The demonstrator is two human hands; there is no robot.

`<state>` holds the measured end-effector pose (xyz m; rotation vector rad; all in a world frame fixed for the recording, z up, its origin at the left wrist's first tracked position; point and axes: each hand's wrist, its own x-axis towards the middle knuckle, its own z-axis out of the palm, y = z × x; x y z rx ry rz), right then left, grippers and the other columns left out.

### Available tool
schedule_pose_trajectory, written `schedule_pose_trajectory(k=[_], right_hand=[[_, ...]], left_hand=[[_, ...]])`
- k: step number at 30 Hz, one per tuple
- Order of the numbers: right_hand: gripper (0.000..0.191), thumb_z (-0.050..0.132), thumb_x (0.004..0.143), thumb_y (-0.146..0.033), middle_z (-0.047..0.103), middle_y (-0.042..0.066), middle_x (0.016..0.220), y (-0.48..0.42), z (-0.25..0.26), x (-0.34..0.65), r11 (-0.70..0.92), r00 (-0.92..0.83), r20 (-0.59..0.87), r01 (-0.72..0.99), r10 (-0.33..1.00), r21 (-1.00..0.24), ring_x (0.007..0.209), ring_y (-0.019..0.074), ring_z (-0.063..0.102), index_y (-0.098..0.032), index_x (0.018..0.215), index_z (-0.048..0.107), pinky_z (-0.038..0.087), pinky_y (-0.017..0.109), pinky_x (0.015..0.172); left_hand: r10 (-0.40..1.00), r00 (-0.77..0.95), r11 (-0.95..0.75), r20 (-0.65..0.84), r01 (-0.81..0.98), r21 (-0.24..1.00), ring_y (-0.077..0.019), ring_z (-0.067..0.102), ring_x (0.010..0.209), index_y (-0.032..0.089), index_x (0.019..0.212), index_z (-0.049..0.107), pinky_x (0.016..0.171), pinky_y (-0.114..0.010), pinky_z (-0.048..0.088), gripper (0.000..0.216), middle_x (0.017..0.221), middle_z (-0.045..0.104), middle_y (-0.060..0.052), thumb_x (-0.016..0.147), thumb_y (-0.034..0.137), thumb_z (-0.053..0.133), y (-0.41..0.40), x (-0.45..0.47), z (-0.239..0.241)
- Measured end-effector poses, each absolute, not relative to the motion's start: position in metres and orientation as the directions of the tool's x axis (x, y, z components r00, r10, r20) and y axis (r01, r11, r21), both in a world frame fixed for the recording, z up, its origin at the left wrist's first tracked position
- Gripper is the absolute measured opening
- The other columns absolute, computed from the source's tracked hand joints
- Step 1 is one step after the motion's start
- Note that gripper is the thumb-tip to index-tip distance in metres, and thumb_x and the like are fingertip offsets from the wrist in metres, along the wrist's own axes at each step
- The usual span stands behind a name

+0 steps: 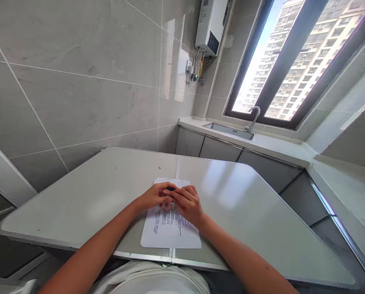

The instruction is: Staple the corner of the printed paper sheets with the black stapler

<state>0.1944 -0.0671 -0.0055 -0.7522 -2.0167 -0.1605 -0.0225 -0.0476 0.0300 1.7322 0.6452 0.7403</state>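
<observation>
A small black object [170, 188] is held between a person's two hands, over the upper part of a printed white paper [158, 241]. The handling looks under way and unfinished: the object is in the fingers, not set down, and from where I stand I cannot tell how much is done or left. Only a short, dark, rounded strip of it shows; fingers cover the rest, so its full shape is hidden. The left hand [158, 195] is curled nearly closed, thumb and fingers pinching the object. The right hand [186, 202] comes in from the other side, its fingers bent together and closed against the same piece. Beneath them the paper carries lines of dark print, too small to read, and lies across the metal seam of a pale, glossy counter [78, 196], close to the person's edge. Two tiny dark specks [159, 168] sit beyond the paper. Farther off are a sink [228, 130] with a curved faucet [255, 118], a dark-framed window [270, 77] and a wall-mounted white heater [211, 24].
</observation>
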Motion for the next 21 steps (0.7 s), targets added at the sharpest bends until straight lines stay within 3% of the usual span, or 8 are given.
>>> schedule_pose_trajectory(k=[3,4,7,9,11,13,16,21], right_hand=[[0.018,0.064,0.099,-0.023,0.077,0.006,0.102,-0.052,-0.001,0.215,0.718,-0.26,0.834,0.663,0.487,-0.212,0.092,0.0225,0.064,-0.026,0.111,0.077,0.047,0.042,0.09],[0.018,0.064,0.099,-0.024,0.077,0.007,0.102,-0.042,0.0,0.226,0.659,-0.212,0.811,0.706,0.545,-0.258,0.094,0.0234,0.063,-0.026,0.11,0.077,0.046,0.043,0.09],[0.019,0.064,0.096,-0.031,0.076,0.007,0.099,-0.004,-0.004,0.271,0.409,-0.047,0.62,0.79,0.783,-0.457,0.093,0.0247,0.064,-0.024,0.103,0.08,0.049,0.041,0.088],[0.02,0.066,0.09,-0.031,0.076,0.007,0.093,0.023,-0.012,0.301,0.242,0.045,0.476,0.816,0.879,-0.525,0.083,0.0235,0.065,-0.023,0.099,0.082,0.05,0.038,0.08],[0.021,0.066,0.087,-0.03,0.075,0.008,0.091,0.043,-0.022,0.325,0.176,0.089,0.437,0.829,0.895,-0.53,0.08,0.0234,0.066,-0.022,0.097,0.083,0.05,0.037,0.078],[0.022,0.067,0.085,-0.03,0.075,0.007,0.086,0.055,-0.032,0.339,0.136,0.107,0.405,0.839,0.908,-0.527,0.077,0.022,0.066,-0.021,0.095,0.084,0.05,0.035,0.078],[0.025,0.066,0.086,-0.03,0.074,0.007,0.086,0.063,-0.044,0.347,0.107,0.107,0.375,0.856,0.921,-0.506,0.079,0.0211,0.067,-0.022,0.098,0.085,0.05,0.033,0.081],[0.027,0.063,0.088,-0.031,0.071,0.009,0.092,0.067,-0.05,0.343,0.073,0.133,0.366,0.865,0.921,-0.497,0.089,0.0236,0.065,-0.021,0.099,0.084,0.048,0.032,0.08]], left_hand=[[0.816,0.475,-0.451,0.329,0.167,0.877,-0.0177,0.071,0.079,0.021,0.122,0.065,0.077,-0.031,0.055,0.036,0.098,0.077,-0.006,0.094,0.044,0.068,-0.036,-0.027,0.031],[0.841,0.378,-0.493,0.387,0.24,0.836,-0.0184,0.071,0.083,0.021,0.117,0.066,0.078,-0.031,0.055,0.03,0.098,0.077,-0.006,0.1,0.045,0.059,-0.027,-0.03,0.029],[0.855,0.325,-0.518,0.404,0.558,0.648,-0.0226,0.07,0.096,0.022,0.106,0.071,0.087,-0.037,0.056,0.028,0.106,0.076,-0.007,0.102,0.04,0.049,0.014,-0.041,0.012],[0.846,0.369,-0.53,0.385,0.667,0.524,-0.0269,0.066,0.118,0.019,0.11,0.073,0.104,-0.044,0.052,0.031,0.124,0.073,-0.013,0.1,0.032,0.046,0.046,-0.05,-0.003],[0.842,0.396,-0.536,0.366,0.679,0.501,-0.03,0.053,0.14,0.017,0.115,0.074,0.118,-0.047,0.042,0.033,0.147,0.061,-0.015,0.097,0.029,0.049,0.075,-0.06,-0.02],[0.84,0.447,-0.543,0.308,0.716,0.439,-0.0299,0.037,0.154,0.016,0.135,0.067,0.126,-0.05,0.032,0.044,0.162,0.046,-0.013,0.098,0.029,0.046,0.096,-0.067,-0.035],[0.871,0.436,-0.492,0.229,0.77,0.406,-0.0291,0.03,0.158,0.015,0.149,0.056,0.127,-0.05,0.028,0.053,0.166,0.041,-0.013,0.1,0.032,0.042,0.111,-0.071,-0.054],[0.887,0.372,-0.453,0.273,0.817,0.357,-0.0258,0.048,0.146,0.017,0.142,0.063,0.121,-0.043,0.037,0.047,0.157,0.053,-0.013,0.103,0.023,0.037,0.1,-0.07,-0.061]])
